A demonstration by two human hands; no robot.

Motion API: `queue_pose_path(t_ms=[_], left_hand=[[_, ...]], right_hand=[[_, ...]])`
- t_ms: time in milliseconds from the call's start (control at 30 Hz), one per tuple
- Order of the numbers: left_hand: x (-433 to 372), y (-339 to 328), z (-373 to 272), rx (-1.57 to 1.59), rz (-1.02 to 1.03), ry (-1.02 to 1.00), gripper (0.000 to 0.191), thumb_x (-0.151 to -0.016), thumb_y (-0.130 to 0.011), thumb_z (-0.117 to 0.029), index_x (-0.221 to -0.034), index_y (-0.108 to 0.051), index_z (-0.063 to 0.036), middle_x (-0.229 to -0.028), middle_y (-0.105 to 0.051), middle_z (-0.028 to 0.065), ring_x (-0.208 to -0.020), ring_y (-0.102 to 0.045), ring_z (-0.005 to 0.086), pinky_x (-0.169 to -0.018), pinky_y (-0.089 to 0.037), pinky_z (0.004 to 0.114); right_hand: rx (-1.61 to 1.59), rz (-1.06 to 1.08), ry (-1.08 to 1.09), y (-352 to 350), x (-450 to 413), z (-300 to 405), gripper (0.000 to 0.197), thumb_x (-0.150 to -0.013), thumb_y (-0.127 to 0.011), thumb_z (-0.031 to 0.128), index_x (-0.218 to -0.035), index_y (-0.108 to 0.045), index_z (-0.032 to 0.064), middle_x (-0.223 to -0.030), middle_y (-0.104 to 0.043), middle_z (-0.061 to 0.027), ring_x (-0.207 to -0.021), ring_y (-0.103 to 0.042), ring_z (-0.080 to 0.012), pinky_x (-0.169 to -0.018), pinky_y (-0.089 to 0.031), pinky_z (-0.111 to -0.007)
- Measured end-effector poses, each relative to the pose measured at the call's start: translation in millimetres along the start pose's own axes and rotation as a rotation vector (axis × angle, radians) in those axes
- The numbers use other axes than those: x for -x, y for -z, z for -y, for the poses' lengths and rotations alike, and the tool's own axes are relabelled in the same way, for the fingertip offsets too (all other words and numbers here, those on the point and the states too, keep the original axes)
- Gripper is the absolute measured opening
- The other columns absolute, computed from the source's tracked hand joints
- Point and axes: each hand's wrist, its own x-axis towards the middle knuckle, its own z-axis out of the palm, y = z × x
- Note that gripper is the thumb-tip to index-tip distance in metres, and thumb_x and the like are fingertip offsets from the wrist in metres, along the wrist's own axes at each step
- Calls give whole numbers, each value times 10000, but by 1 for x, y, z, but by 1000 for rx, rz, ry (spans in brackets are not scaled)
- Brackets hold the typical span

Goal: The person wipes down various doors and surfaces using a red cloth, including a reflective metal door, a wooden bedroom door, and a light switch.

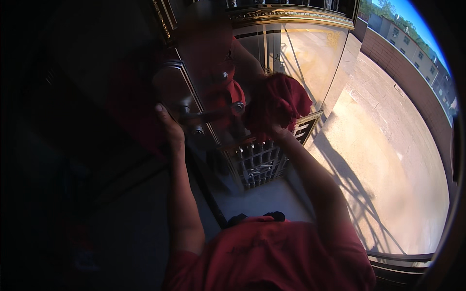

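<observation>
In the shade at left, my left hand [172,127] is at the edge of a glossy door [225,142], thumb up and fingers mostly hidden. Just right of it are a metal lever handle [214,112] and a round lock cylinder [197,130]. My right hand [278,131] holds a bunched dark red cloth [285,96] against the door's shiny glass panel [313,54]. Most of its fingers are covered by the cloth. A reflection of a red shirt and an arm shows in the panel.
Gold moulding [291,16] runs across the door above the panel, and a metal grille [260,163] sits low down. At right lies a sunlit paved floor [386,156] with railing shadows, bounded by a low brick wall [400,72]. Deep shadow hides the left side.
</observation>
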Motion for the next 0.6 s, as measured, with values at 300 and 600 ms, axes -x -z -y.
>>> queue_pose_path(t_ms=[300, 600], left_hand=[[7, -15, -16, -104, -38, -61, 740, -806, -172, -572, -1288, -84, -18, -1327, -117, 194, -1225, -155, 303, -993, -158, 392], [1, -6, 8, 11, 32, 27, 754, -797, -188, -587, -1269, -161, 1, -1289, -214, 195, -1191, -239, 300, -968, -217, 396]], right_hand=[[-101, 275, 47, -45, 66, -26, 584, -741, -537, 302, -1219, -321, 45, -1230, -349, -162, -1146, -327, -295, -968, -231, -390], [51, -306, -816, 50, 7, -100, 655, -746, -468, 425, -1251, -236, 78, -1249, -297, -136, -1158, -243, -314, -974, -170, -398]])
